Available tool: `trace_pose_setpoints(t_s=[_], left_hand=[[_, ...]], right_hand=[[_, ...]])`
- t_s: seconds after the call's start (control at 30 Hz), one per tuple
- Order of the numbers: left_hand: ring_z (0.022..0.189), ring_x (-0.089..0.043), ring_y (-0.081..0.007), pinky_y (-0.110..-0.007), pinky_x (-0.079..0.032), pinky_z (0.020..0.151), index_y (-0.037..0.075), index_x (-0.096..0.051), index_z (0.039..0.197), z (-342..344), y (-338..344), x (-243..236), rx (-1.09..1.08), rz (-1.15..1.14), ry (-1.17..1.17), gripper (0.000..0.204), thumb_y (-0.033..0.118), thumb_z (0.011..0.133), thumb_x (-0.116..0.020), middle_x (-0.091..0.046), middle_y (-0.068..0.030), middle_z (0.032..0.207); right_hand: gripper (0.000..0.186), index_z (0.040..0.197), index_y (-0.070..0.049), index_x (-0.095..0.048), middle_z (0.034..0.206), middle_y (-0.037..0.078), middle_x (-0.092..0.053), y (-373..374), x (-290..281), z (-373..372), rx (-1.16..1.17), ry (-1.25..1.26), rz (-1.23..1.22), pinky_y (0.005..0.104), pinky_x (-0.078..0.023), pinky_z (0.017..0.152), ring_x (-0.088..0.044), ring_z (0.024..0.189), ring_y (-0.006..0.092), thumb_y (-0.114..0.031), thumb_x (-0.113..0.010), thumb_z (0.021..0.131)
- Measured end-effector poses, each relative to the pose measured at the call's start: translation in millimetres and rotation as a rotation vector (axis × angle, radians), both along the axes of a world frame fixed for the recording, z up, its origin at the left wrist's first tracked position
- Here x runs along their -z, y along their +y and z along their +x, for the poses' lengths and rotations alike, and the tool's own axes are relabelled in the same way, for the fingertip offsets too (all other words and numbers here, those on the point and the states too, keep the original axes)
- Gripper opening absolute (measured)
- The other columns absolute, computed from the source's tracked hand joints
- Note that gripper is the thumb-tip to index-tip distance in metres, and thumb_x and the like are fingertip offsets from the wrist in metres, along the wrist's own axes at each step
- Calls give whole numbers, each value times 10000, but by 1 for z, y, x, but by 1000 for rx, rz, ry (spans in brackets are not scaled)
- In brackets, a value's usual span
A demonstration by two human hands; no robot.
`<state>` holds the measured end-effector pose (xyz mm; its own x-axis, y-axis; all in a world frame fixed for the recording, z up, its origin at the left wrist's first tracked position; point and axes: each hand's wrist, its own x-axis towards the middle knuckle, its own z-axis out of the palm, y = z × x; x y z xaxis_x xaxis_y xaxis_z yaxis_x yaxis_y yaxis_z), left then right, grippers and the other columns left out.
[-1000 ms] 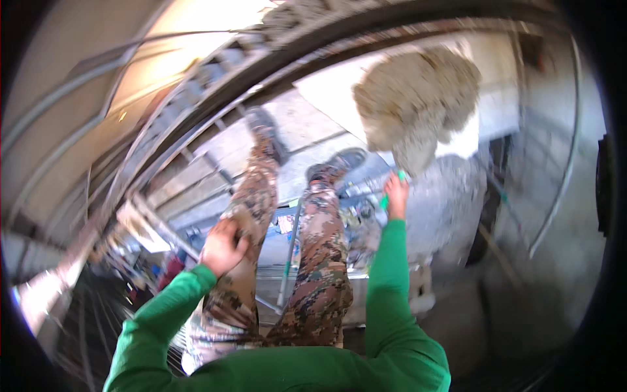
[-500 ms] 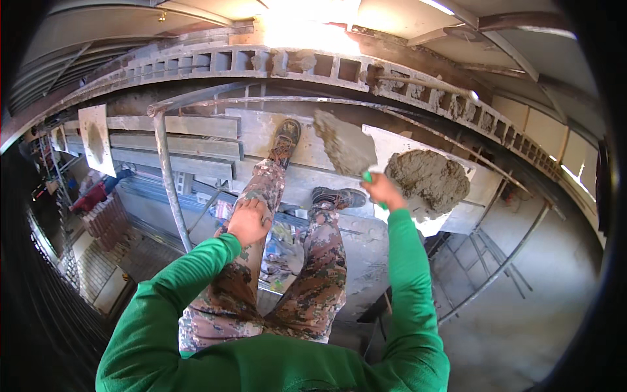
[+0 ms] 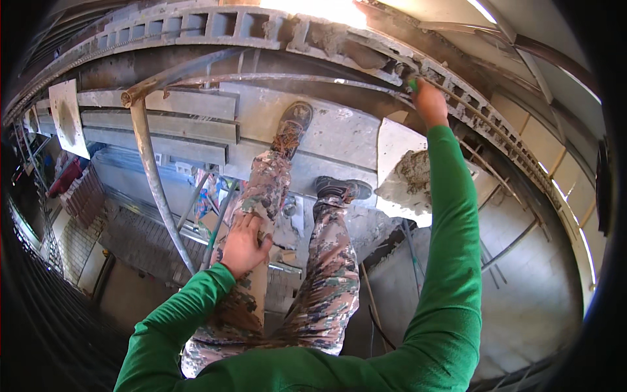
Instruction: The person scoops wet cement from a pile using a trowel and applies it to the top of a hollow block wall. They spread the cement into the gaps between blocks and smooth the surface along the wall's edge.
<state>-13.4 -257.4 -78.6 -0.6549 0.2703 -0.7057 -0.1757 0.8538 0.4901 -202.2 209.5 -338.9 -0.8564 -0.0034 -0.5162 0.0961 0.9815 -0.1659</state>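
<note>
My right hand (image 3: 430,103) is wrapped round the green handle of a trowel (image 3: 366,56). Its blade, partly dark and smeared with mortar, lies at the top of the hollow-block wall (image 3: 250,29) ahead of me. Some block cells there carry grey mortar along their edges. My left hand (image 3: 243,247) rests on my left leg, fingers stretched out, holding nothing. Below my right forearm, a mound of wet mortar (image 3: 413,172) sits on a pale board (image 3: 390,153); the forearm hides part of both.
My boots stand on planks (image 3: 255,104) beside the wall. A metal scaffold pipe (image 3: 150,163) rises at the left, and a rail (image 3: 294,77) crosses before the wall. A second mortar-stained board (image 3: 68,117) stands far left. Between and beside the planks, a lower floor (image 3: 522,294) shows.
My right hand has carried the mortar-laden trowel from beside the mound forward and up to the wall top. The view has shifted a little; my left hand stays on my leg.
</note>
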Motion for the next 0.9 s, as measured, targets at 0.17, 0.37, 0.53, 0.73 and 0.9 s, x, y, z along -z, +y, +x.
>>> trace_pose_setpoints(t_s=[0.17,0.37,0.53,0.73,0.9], left_hand=[[973,-551,-386,-453,-450,865,3,-560,993,-2,-5,-5,-49,-45,-59,315,168,746,-665,-574,-184,1017],[1020,-532,-372,-456,-442,872,6,-561,992,10,-10,2,3,-43,-92,313,184,751,-651,-576,-175,1023],[993,-541,-386,-464,-441,874,-2,-558,993,2,-4,6,68,-67,-97,313,187,756,-637,-575,-182,1033],[978,-545,-395,-465,-444,870,-5,-553,995,-3,-1,6,75,-50,-55,306,175,759,-628,-571,-194,1045],[980,-544,-397,-467,-444,870,-2,-548,990,-3,3,4,86,-38,-34,301,167,756,-633,-571,-197,1042]], right_hand=[[287,1037,-56,-530,826,231,-655,-31,14,109,359,71,21,538,-505,670,-630,762,443,-293,-579,884],[279,941,10,-582,900,254,-659,-114,56,125,833,146,-117,505,-505,725,-623,835,459,-255,-603,855],[319,972,65,-510,889,288,-636,-246,97,63,1081,151,-248,497,-521,713,-640,836,447,-205,-605,832],[325,997,51,-529,849,291,-643,-286,66,41,891,11,-404,527,-507,736,-630,830,462,-207,-617,820],[356,1029,25,-526,876,275,-655,-295,44,38,753,-5,-475,521,-515,739,-642,837,443,-273,-602,850]])
